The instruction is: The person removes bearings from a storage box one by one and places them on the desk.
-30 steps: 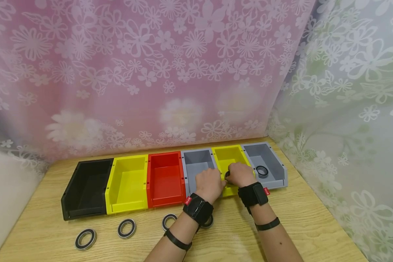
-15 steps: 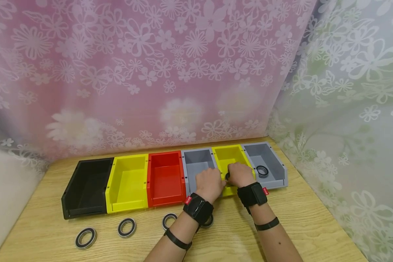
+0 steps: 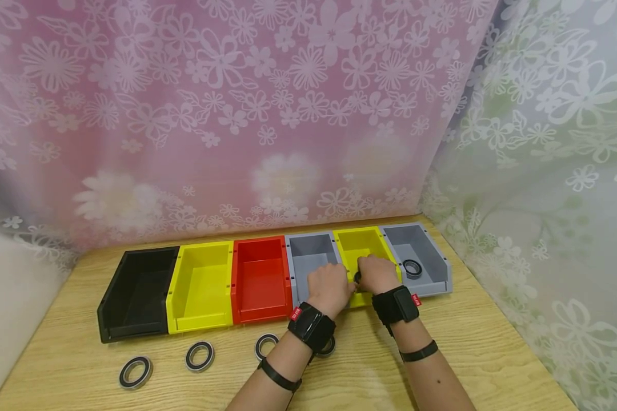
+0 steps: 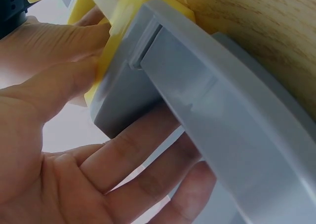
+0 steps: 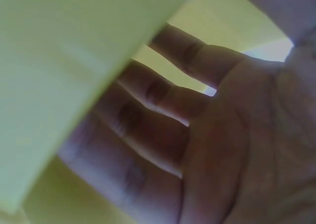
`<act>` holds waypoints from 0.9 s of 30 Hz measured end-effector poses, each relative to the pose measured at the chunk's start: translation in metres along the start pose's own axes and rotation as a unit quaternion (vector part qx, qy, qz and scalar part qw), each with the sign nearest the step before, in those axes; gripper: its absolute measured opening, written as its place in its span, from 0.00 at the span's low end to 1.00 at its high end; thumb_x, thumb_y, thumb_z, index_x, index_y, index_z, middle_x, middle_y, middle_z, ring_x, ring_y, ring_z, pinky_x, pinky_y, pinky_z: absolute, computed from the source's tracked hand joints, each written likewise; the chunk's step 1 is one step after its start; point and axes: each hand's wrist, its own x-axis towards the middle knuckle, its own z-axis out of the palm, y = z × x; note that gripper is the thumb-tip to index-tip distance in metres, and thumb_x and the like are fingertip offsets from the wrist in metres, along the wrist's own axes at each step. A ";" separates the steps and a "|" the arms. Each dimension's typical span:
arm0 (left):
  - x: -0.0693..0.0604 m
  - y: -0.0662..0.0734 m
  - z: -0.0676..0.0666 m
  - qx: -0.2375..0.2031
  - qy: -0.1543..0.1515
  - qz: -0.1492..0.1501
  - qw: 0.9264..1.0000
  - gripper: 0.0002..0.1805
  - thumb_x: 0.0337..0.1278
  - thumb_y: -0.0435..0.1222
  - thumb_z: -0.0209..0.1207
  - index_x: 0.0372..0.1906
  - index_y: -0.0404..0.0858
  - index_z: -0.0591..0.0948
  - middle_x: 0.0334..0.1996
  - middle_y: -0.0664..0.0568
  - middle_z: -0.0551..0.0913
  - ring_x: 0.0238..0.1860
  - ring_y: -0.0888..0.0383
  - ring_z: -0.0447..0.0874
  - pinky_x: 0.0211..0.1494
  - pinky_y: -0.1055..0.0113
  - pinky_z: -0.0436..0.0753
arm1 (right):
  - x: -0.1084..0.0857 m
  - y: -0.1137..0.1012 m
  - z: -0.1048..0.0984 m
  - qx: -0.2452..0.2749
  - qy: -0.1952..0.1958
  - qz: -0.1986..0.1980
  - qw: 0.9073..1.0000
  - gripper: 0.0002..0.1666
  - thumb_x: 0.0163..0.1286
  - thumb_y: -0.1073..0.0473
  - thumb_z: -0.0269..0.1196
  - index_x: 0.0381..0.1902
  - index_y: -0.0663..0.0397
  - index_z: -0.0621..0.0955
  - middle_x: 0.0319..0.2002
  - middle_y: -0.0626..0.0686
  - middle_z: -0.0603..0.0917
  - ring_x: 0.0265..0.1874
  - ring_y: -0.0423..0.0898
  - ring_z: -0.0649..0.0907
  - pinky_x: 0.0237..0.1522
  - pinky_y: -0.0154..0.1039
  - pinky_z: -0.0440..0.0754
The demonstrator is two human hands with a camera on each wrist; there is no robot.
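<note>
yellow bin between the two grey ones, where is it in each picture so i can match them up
Head: right of centre, the yellow bin second from the row's right end, partly covered by the hands.
Left wrist: upper left, a yellow bin edge against the grey bin.
Right wrist: the yellow bin fills the left side, blurred, hiding fingertips.
Shared landmark: the right hand, at upper left in the left wrist view.

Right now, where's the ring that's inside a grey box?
In the head view, the ring lies in the grey box at the row's right end, beside the yellow box where the right hand is.
</note>
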 end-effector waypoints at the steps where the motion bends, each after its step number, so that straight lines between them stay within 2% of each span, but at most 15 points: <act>1: 0.000 0.000 0.000 0.001 0.000 0.000 1.000 0.31 0.59 0.50 0.72 0.11 0.44 0.68 0.12 0.57 0.60 0.13 0.58 0.68 0.15 0.66 0.64 | 0.000 0.000 0.000 -0.001 0.001 0.000 1.000 0.18 0.57 0.56 0.79 0.36 0.59 0.82 0.29 0.57 0.79 0.26 0.52 0.79 0.28 0.52 0.81; 8: 0.001 0.000 0.001 0.000 -0.009 -0.005 1.000 0.32 0.59 0.51 0.72 0.10 0.45 0.67 0.12 0.57 0.60 0.13 0.58 0.68 0.16 0.66 0.64 | -0.001 0.000 -0.001 0.007 -0.003 -0.006 1.000 0.20 0.56 0.57 0.80 0.40 0.61 0.83 0.32 0.59 0.80 0.29 0.53 0.80 0.32 0.53 0.82; 16: 0.001 0.000 0.001 0.009 -0.015 -0.005 1.000 0.30 0.60 0.53 0.71 0.11 0.45 0.71 0.12 0.57 0.63 0.14 0.58 0.68 0.16 0.65 0.65 | -0.001 0.004 -0.005 0.052 -0.021 -0.026 0.998 0.21 0.56 0.57 0.80 0.36 0.60 0.79 0.29 0.54 0.79 0.28 0.50 0.77 0.33 0.46 0.77; 21: 0.003 0.000 0.002 0.016 -0.028 -0.012 0.999 0.28 0.61 0.54 0.70 0.13 0.45 0.73 0.13 0.56 0.66 0.15 0.58 0.70 0.17 0.65 0.68 | -0.002 0.005 -0.008 0.076 -0.033 -0.024 0.996 0.24 0.54 0.59 0.80 0.39 0.60 0.77 0.28 0.55 0.78 0.27 0.51 0.77 0.33 0.46 0.77; 27: 0.004 0.000 0.003 0.014 -0.033 -0.018 0.999 0.27 0.61 0.54 0.70 0.15 0.44 0.75 0.14 0.56 0.67 0.15 0.58 0.70 0.18 0.64 0.69 | 0.000 0.006 -0.009 0.085 -0.041 -0.019 0.995 0.26 0.55 0.56 0.80 0.42 0.60 0.76 0.29 0.55 0.79 0.27 0.51 0.77 0.32 0.46 0.76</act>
